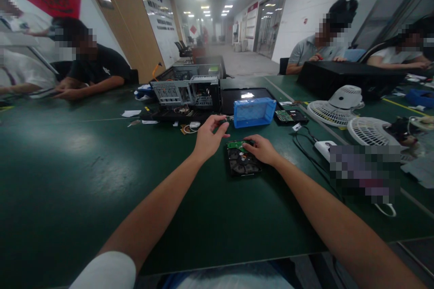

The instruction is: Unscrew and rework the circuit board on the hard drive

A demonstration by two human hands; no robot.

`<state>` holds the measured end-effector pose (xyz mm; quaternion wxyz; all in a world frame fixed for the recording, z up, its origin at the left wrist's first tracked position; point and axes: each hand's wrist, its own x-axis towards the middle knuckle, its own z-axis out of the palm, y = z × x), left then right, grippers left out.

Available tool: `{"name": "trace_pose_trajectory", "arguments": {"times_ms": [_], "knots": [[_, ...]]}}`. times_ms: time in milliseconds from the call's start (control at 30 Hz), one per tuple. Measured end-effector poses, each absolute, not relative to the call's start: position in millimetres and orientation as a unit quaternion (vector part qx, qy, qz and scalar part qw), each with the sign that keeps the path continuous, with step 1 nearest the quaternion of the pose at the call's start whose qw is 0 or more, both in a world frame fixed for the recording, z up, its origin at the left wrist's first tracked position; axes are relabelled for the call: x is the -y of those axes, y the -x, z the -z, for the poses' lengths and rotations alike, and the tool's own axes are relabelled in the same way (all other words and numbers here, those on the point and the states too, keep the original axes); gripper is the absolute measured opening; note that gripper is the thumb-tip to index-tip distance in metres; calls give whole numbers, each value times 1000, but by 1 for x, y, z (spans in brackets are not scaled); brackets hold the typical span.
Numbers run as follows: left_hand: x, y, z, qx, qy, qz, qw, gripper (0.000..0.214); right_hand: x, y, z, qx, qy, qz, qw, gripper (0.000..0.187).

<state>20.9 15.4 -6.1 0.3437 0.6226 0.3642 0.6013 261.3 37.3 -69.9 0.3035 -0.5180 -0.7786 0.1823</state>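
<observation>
An upturned hard drive (244, 162) lies on the green table, its dark metal case toward me and a green circuit board (236, 145) at its far end. My right hand (263, 150) grips the drive's far right corner, with the thumb over the board. Just left of the drive, my left hand (210, 137) hovers with fingers curved and apart; I see nothing held in it. Beyond both hands a blue plastic bin (255, 114) rests on its side.
An opened computer case (186, 88) stands at the back. Another drive with an exposed board (290, 116) lies right of the bin. White fan parts (334, 110), a power strip (325, 148) and cables occupy the right side. Several people sit around the table.
</observation>
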Motion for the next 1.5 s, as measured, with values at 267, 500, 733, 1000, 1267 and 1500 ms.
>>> {"name": "trace_pose_trajectory", "arguments": {"times_ms": [267, 500, 733, 1000, 1267, 1500], "knots": [[-11, -27, 1, -335, -560, -617, 440, 33, -39, -261, 71, 782, 518, -175, 299, 33], [-6, -28, -4, -323, -538, -591, 507, 34, -39, -262, 73, 780, 516, -181, 304, 33], [-7, -26, -4, -310, -494, -587, 562, 23, -38, -262, 70, 782, 516, -182, 299, 34], [-9, -25, -4, -332, -503, -584, 544, 19, -38, -262, 71, 782, 518, -174, 300, 34], [-10, -23, -7, -324, -440, -602, 581, 22, -40, -263, 74, 786, 512, -172, 301, 33], [-10, -23, -8, -320, -388, -605, 618, 18, -41, -262, 73, 786, 516, -171, 295, 35]]}}
